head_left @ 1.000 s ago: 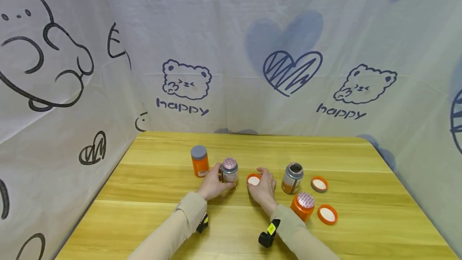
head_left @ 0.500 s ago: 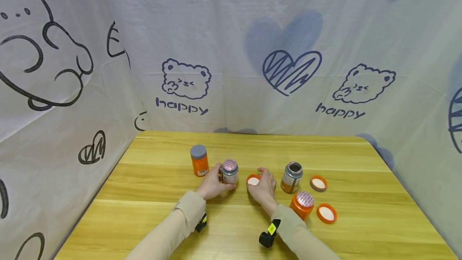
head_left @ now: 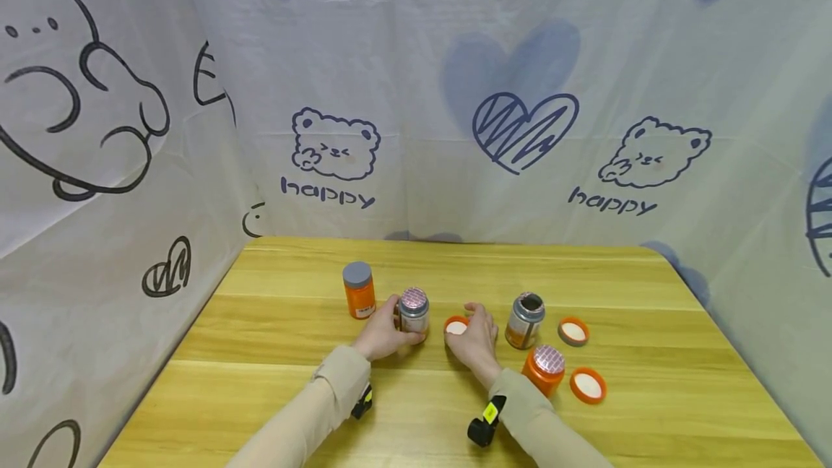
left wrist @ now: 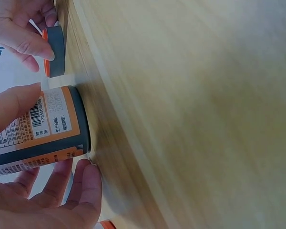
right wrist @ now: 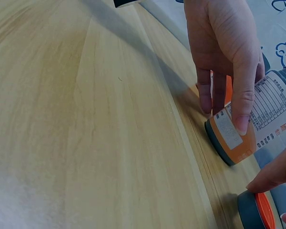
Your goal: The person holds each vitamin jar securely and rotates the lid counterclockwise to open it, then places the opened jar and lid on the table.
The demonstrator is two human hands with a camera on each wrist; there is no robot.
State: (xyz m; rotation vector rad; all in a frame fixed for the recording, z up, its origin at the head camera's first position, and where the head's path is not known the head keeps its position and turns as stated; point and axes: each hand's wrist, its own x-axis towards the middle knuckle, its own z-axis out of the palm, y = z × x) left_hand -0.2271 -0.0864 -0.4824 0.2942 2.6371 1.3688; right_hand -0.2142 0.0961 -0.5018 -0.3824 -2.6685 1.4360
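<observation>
My left hand (head_left: 380,332) grips a grey jar (head_left: 413,315) that stands upright with a pinkish foil seal over its mouth. In the left wrist view the jar's label (left wrist: 50,114) shows a barcode, thumb on one side and fingers on the other. Just right of it, my right hand (head_left: 477,341) pinches a screw lid (head_left: 456,326) by its edge. That lid lies inside up, with a white liner and an orange inner rim. Its outside wall (right wrist: 250,210) is dark grey in the right wrist view.
An orange jar with a grey lid (head_left: 360,291) stands behind the left hand. Right of the right hand are a grey jar (head_left: 523,323) with a torn, open seal and an orange foil-sealed jar (head_left: 543,374). Two upturned lids, one grey-sided (head_left: 574,331) and one orange (head_left: 588,386), lie beside them.
</observation>
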